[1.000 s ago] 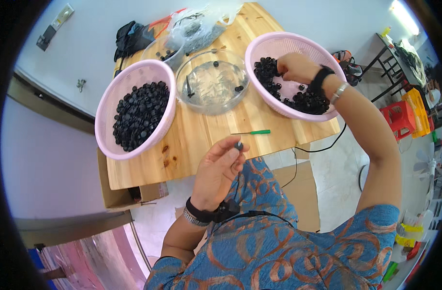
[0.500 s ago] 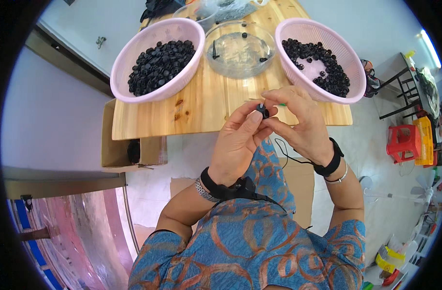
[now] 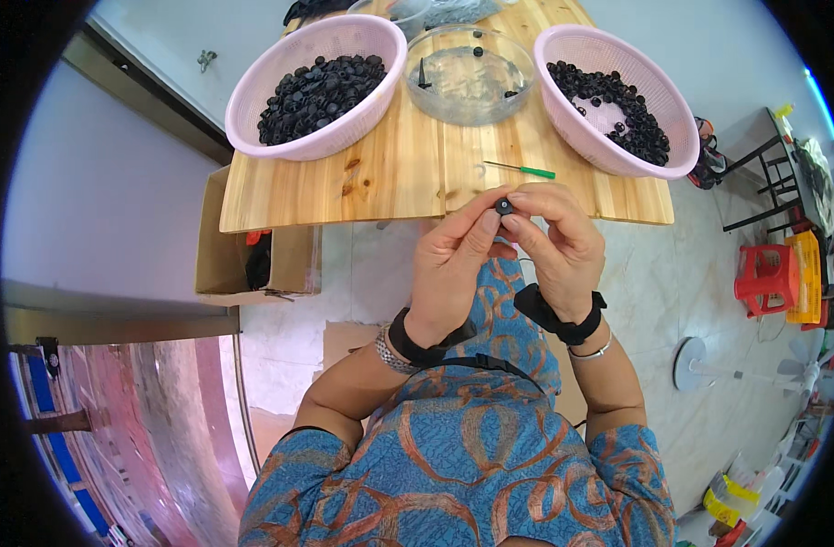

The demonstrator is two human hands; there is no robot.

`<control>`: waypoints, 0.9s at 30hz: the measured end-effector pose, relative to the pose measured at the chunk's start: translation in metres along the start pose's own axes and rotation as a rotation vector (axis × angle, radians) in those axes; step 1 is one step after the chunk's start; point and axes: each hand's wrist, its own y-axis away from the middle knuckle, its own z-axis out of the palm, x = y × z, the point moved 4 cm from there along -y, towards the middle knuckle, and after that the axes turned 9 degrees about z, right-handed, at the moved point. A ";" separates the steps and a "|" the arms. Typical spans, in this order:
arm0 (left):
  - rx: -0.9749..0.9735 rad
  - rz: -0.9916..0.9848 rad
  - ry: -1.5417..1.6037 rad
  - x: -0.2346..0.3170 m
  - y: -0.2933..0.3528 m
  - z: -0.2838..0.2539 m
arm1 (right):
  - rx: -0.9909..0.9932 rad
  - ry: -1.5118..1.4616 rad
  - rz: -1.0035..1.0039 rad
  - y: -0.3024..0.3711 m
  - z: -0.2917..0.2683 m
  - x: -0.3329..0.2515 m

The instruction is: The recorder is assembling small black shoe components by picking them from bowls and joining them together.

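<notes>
Between my two hands, at the table's near edge, is a small round black plastic part (image 3: pixel 503 207) with a pale spot at its centre. My left hand (image 3: pixel 455 251) pinches it from the left with thumb and forefinger. From the right, my right hand (image 3: pixel 557 239) has its thumb and fingertips closed on the same part. Just beyond my hands a screwdriver (image 3: pixel 526 170) with a green handle lies on the wooden table (image 3: pixel 417 173). The underside of the black part is hidden by my fingers.
A pink basket (image 3: pixel 380 114) heaped with black caps stands at left. Another pink basket (image 3: pixel 563 128) with black ring-like parts stands at right. Between them is a clear round tray (image 3: pixel 471 117) with a few black pieces. A cardboard box (image 3: pixel 218 273) sits below left.
My right hand has closed in, its fingers now pinching the black part from the right. The part's pale centre now faces up. The view has shifted, and the screwdriver shows fully.
</notes>
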 end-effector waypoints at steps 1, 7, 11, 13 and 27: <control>0.004 0.002 0.001 0.000 0.002 -0.001 | -0.004 0.000 0.000 0.002 0.002 -0.001; 0.003 0.059 -0.186 0.006 0.011 -0.004 | 0.045 -0.024 -0.005 0.020 0.008 -0.005; -0.013 0.087 -0.173 0.013 0.013 0.000 | 0.000 -0.431 0.227 0.029 0.006 0.006; -0.024 0.091 -0.218 0.015 0.014 0.001 | -0.015 -0.523 0.266 0.032 0.002 0.008; -0.111 0.049 -0.183 0.001 0.009 0.015 | 0.005 -0.477 0.305 0.037 -0.019 0.019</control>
